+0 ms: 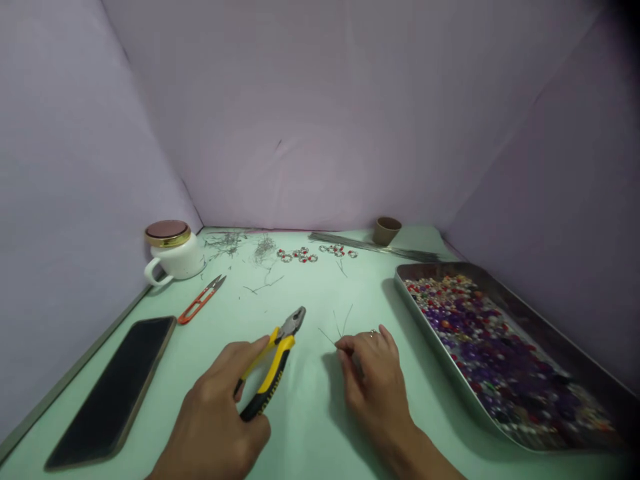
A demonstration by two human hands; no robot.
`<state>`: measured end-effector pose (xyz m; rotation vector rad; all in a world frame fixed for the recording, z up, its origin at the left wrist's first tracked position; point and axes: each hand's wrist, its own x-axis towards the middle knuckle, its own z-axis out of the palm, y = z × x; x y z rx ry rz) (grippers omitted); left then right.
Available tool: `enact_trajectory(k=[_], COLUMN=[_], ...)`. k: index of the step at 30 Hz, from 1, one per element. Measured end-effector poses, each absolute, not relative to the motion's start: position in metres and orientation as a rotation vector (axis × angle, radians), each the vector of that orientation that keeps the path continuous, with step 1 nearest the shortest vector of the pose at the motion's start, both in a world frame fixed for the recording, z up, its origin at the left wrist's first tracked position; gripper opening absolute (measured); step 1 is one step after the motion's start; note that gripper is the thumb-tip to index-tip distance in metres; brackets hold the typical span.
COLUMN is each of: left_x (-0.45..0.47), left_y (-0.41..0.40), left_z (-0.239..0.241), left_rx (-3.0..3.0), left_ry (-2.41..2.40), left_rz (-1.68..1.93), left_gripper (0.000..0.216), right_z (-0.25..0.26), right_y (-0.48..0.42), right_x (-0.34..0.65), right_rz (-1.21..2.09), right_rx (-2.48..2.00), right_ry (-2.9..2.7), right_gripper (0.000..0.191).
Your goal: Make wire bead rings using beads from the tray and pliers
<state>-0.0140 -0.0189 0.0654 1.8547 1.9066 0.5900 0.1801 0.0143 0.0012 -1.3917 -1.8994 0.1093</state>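
The right hand [376, 373] is pinching and partly hiding wire [347, 321], three ends showing; the left hand [217, 410] is gripping one pair of pliers [278, 365].

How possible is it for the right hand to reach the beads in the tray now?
Likely yes: the beads lie uncovered beside the right hand, behind only the tray's rim, though its fingers pinch thin wires.

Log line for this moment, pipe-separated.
left hand: holds yellow-and-black metal pliers | right hand: pinches thin grey wires | right side: silver metal tray, multicoloured beads | left side: black-screened phone
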Motion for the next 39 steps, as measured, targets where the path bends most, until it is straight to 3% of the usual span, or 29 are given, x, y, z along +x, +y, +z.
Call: enact_trajectory(k=[23, 39], left_x=[-0.010, -0.006], left_y=[-0.020, -0.022], left_z=[0.073, 0.070], left_rx=[1.801, 1.835], left_ry=[1.889, 1.833], left_rz=[0.413, 0.180], left_gripper=[0.069, 0.072], right_z=[0.001, 0.004], right_y=[0.013, 0.008], right_x=[0.180, 0.175], right_rz=[0.101, -0.120], right_rx=[-1.482, -1.551], right_ry=[-2.020, -2.226], right_gripper=[0.020, 0.031])
